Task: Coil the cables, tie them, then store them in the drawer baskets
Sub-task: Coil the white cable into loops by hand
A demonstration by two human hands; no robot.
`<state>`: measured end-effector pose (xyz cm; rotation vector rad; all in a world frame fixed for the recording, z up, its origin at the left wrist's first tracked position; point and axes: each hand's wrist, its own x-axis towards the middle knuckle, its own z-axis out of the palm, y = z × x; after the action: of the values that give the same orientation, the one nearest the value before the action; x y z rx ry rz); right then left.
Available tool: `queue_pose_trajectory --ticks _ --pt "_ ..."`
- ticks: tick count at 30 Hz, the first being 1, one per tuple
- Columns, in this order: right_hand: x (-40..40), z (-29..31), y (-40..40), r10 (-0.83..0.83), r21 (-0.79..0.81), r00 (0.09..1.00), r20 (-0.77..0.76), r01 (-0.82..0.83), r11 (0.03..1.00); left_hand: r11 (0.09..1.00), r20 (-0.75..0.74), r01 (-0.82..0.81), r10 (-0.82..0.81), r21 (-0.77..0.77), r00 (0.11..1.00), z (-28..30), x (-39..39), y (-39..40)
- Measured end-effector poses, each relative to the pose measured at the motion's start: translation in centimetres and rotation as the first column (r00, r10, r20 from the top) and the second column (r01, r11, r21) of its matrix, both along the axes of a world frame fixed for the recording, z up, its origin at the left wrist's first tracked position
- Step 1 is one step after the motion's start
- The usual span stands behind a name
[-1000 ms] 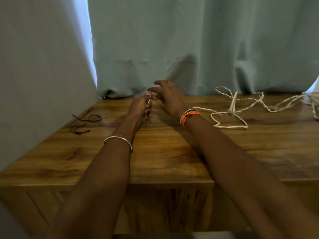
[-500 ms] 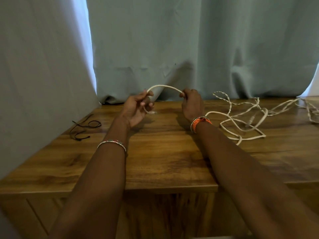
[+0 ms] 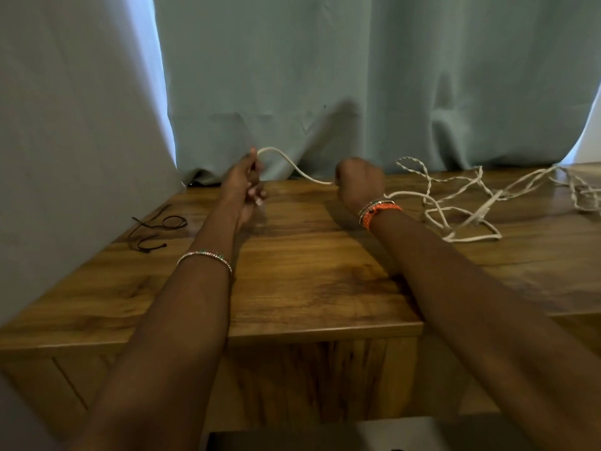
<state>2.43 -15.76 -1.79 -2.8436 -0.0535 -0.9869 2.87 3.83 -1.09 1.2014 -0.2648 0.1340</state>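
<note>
Here the white cable (image 3: pixel 455 203) lay mostly loose and tangled on the table (image 3: pixel 309 271), to the right of both hands, trailing off toward the right edge. Its near end ran leftward: through the right hand (image 3: pixel 359 182), then across an open span sagging between the hands, up to the left hand (image 3: pixel 245 183). Left hand pinched the cable end at its raised fingertips; right hand was fisted around the cable further along. Both hands clamped on the same cable, set apart, neither empty.

Key relation: the held span ran left-right between the hands, with the slack all on the right side, nearest the right hand. Judged step: starting the first coil loop, so the right hand would likely feed length toward the left, which acts as anchor.

Versus half a second ago: the hands had spread wider, the arch of cable between them had dropped into a lower, longer curve, and the right hand had slid further along the cable. The tangle on the right had been dragged and reshaped a bit.

A thin dark cord (image 3: pixel 156 227) lay on the table at far left, untouched, well apart from the hands. Drawer baskets not visible; no coil formed yet.
</note>
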Motion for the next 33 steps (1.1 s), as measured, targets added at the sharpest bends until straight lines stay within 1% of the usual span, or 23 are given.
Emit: queue_pose_trajectory --ticks 1,4,7,8,10,12,13,14,16,18,19,21,23,25,26,27,28,29,30,31,32,33 --pt "-0.8 0.2 0.9 0.034 -0.071 0.998 -0.045 -0.038 0.997 1.0 0.015 -0.003 0.003 -0.011 1.0 0.0 -0.1 -0.4" --pt "-3.1 0.4 3.6 0.156 -0.202 0.971 -0.184 -0.193 0.96 0.999 0.027 0.039 -0.038 -0.037 0.999 -0.3 0.1 -1.0" --pt "-4.9 0.1 5.5 0.318 -0.239 0.902 -0.292 -0.391 0.889 0.992 -0.021 0.09 -0.092 -0.084 0.996 -0.3 0.7 -0.8" --pt "-5.5 0.1 5.9 0.378 -0.238 0.877 -0.297 -0.452 0.86 0.994 -0.028 0.095 -0.097 -0.062 0.995 -0.3 0.8 -0.8" --pt "-6.3 0.1 6.5 0.47 -0.26 0.842 -0.264 -0.532 0.806 0.995 0.004 0.083 -0.084 0.062 0.996 -0.4 0.8 -0.9" --pt "-6.9 0.2 6.6 0.5 -0.329 0.846 -0.183 -0.532 0.78 0.982 0.044 0.032 -0.041 0.187 0.998 -0.4 0.7 -1.2" --pt "-7.0 0.2 6.4 0.501 -0.356 0.854 -0.142 -0.517 0.779 0.978 0.041 0.017 -0.026 0.208 0.999 -0.4 0.5 -1.3" --pt "-7.1 0.3 6.2 0.492 -0.368 0.863 -0.115 -0.497 0.786 0.98 0.012 0.027 -0.029 0.197 1.0 -0.2 0.2 -1.3" --pt "-7.2 0.6 5.6 0.443 -0.377 0.892 -0.092 -0.443 0.814 0.983 -0.07 0.11 -0.101 0.144 0.992 0.2 -0.4 -1.2" --pt "-7.0 1.1 4.7 0.387 -0.381 0.917 -0.092 -0.392 0.838 0.968 -0.124 0.17 -0.149 0.186 0.981 0.4 -0.6 -1.1" --pt "-6.9 1.3 4.3 0.367 -0.38 0.924 -0.107 -0.38 0.843 0.956 -0.144 0.17 -0.139 0.239 0.98 0.4 -0.7 -1.1" --pt "-6.9 1.4 3.8 0.356 -0.382 0.924 -0.138 -0.381 0.842 0.906 -0.156 0.135 -0.077 0.401 0.985 0.4 -0.8 -1.5" --pt "-6.8 1.4 3.7 0.365 -0.378 0.919 -0.152 -0.395 0.837 0.798 -0.115 0.09 -0.026 0.596 0.993 0.2 -1.3 -2.2" --pt "-6.6 1.6 3.5 0.371 -0.351 0.916 -0.152 -0.401 0.846 0.646 -0.051 0.054 -0.023 0.761 0.998 0.1 -2.0 -2.7" --pt "-6.6 1.8 3.3 0.367 -0.332 0.916 -0.163 -0.401 0.854 0.598 -0.03 0.055 -0.052 0.8 0.998 0.1 -2.3 -2.8" --pt "-6.5 2.0 3.2 0.355 -0.312 0.916 -0.186 -0.397 0.863 0.58 -0.012 0.067 -0.099 0.812 0.995 0.1 -2.5 -2.8" --pt "-6.6 2.3 3.0 0.354 -0.275 0.91 -0.215 -0.404 0.872 0.571 0.018 0.067 -0.143 0.818 0.99 0.2 -2.5 -2.7" --pt "-6.7 2.5 2.7 0.381 -0.197 0.891 -0.247 -0.431 0.88 0.558 0.055 0.045 -0.161 0.829 0.985 0.3 -2.6 -2.8" --pt "-6.8 2.7 2.5 0.442 -0.07 0.854 -0.273 -0.476 0.877 0.547 0.087 0.013 -0.156 0.837 0.984 0.4 -2.6 -2.9" --pt "-6.9 3.0 2.1 0.527 0.079 0.806 -0.269 -0.527 0.846 0.559 0.097 -0.005 -0.135 0.829 0.986 0.6 -2.4 -2.9" --pt "-6.9 3.2 1.8 0.592 0.194 0.776 -0.218 -0.56 0.805 0.593 0.085 -0.001 -0.114 0.805 0.99 0.8 -2.4 -3.0" --pt "-6.6 3.4 1.4 0.621 0.261 0.769 -0.15 -0.575 0.775 0.639 0.061 0.018 -0.102 0.769 0.993 1.0 -2.2 -3.1"
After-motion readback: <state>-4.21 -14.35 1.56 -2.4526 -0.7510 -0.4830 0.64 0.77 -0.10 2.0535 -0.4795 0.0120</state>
